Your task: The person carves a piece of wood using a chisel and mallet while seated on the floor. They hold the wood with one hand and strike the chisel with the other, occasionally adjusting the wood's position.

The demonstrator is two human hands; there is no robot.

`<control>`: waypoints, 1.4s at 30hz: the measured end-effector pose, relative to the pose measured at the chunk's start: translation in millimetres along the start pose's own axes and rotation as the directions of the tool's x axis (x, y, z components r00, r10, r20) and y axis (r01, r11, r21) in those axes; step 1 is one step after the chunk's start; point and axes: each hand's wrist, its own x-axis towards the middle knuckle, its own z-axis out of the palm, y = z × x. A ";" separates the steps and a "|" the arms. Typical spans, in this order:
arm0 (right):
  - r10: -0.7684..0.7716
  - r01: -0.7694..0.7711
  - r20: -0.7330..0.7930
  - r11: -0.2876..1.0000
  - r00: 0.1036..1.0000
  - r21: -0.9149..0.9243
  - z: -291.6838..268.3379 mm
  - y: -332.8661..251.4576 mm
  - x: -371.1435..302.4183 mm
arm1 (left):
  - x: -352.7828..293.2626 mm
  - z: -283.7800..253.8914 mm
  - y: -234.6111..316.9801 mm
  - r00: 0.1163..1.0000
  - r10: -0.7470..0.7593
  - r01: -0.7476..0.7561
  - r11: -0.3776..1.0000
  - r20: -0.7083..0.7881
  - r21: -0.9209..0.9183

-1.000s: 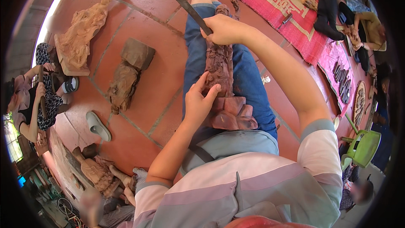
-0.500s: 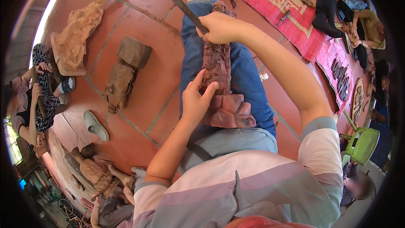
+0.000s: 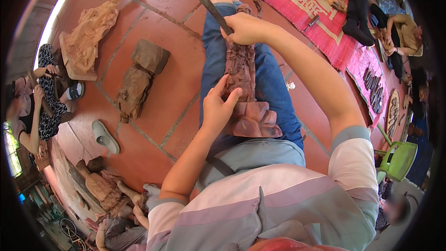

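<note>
Wooden carving (image 3: 240,70) lies lengthwise on the wearer's thighs, its blocky, rock-like base (image 3: 254,120) near the waist and its narrow end toward the feet. We judge that the blue jeans (image 3: 278,94) act as a cradle: legs close together beneath the piece, base drawn near the belly, so that it has little room to slide.

Right hand (image 3: 246,29): fingers clenched around one end of a dark flat bar (image 3: 213,11), over the upper part of the carving. The bar's free end slants up and away to the left. From this angle we cannot tell whether its hidden end meets the wood.

Left hand (image 3: 217,108): not clenched — forefinger and thumb are spread, tips on or very near the carving's left side and front. The other fingers are mostly hidden. We read this as a light steadying touch, placed low and clear of the bar.

Surroundings: a brown carving (image 3: 134,88) with a square block lies on the tiled floor (image 3: 182,76) to the left, a paler carving (image 3: 93,31) beyond it — both apart from the legs, presumably to keep the lap free. Dark tools (image 3: 373,85) sit grouped on a pink cloth (image 3: 357,65) to the right, likely for easy picking.
</note>
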 end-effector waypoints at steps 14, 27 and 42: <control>0.014 -0.017 -0.022 0.989 1.000 -0.145 3.4 -25.8 -4.3 | -2.2 -1.2 2.0 1.000 -0.010 0.009 1.000 -0.017 -0.029; -0.108 0.078 -0.119 0.969 0.987 -0.234 14.6 -21.4 7.1 | -2.4 -2.6 0.6 1.000 0.025 -0.028 0.984 -0.018 -0.177; -0.008 -0.005 -0.131 0.995 0.991 -0.100 8.8 -35.3 -9.9 | -10.8 0.4 2.9 0.988 0.079 -0.061 0.988 -0.133 0.139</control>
